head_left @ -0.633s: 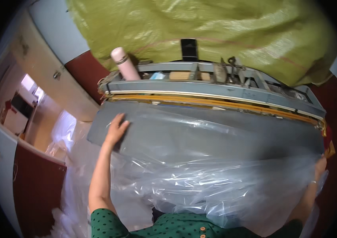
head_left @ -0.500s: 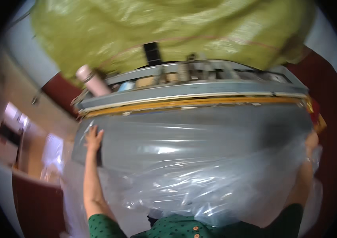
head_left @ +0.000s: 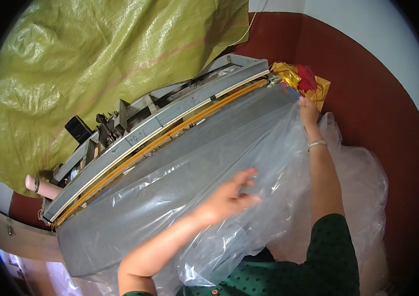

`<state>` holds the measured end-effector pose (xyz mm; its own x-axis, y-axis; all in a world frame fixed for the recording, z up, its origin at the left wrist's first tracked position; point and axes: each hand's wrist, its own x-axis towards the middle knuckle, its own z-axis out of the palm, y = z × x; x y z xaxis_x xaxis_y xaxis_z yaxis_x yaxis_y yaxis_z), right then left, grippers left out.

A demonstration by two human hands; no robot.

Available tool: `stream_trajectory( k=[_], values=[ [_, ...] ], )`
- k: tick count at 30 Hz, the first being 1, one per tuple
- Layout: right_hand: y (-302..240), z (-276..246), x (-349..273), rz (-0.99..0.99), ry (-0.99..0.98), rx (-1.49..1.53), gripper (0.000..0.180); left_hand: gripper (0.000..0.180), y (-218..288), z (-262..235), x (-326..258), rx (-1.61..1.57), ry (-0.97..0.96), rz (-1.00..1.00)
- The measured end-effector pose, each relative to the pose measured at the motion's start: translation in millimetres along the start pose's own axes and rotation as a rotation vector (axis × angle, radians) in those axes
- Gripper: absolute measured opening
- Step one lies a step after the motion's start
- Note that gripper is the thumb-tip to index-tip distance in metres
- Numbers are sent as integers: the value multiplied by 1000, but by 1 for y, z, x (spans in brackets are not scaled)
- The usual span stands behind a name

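Observation:
A large clear plastic sheet [head_left: 268, 207] spreads over a grey flat surface [head_left: 120, 217] in front of me and bunches toward my body. Pinched in my right hand [head_left: 309, 111] is the sheet's far right edge, pulled up into folds near the surface's right corner. My left hand [head_left: 226, 197], slightly blurred, hovers over the middle of the sheet with its fingers apart and nothing in them. Whether it touches the plastic I cannot tell.
Behind the surface runs a long grey metal frame [head_left: 170, 116] with an orange strip [head_left: 170, 135]. A pink bottle [head_left: 46, 188] stands at its left end. Yellow woven sheeting [head_left: 120, 54] hangs behind. Red and gold wrapping [head_left: 308, 81] lies beside the right corner.
My view has turned to the right. My left hand has left the left end of the surface and come across to the middle. My right hand stays at the right end.

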<state>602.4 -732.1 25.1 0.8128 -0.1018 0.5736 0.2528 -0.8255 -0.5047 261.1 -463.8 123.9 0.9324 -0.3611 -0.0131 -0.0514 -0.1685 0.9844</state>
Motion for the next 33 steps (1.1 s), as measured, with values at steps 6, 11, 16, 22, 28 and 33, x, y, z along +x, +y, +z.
stream_trajectory(
  k=[6, 11, 16, 22, 28, 33],
  values=[
    [-17, 3, -6, 22, 1, 20, 33, 44, -40, 61, -41, -320, -447, -462],
    [10, 4, -1, -38, 6, -17, 31, 19, 6, -21, -170, -80, -236, -301],
    [20, 19, 5, 33, -115, -86, 35, 34, 56, -41, -332, 115, 338, -589],
    [7, 22, 3, 81, -58, -231, 40, 13, 117, -52, -494, 680, 1597, -409],
    [8, 15, 10, 85, -180, -262, 43, 61, 10, 12, -409, 433, 960, -524],
    [15, 12, 10, 52, -126, -269, 45, 44, 12, -30, -433, 528, 763, -905]
  ],
)
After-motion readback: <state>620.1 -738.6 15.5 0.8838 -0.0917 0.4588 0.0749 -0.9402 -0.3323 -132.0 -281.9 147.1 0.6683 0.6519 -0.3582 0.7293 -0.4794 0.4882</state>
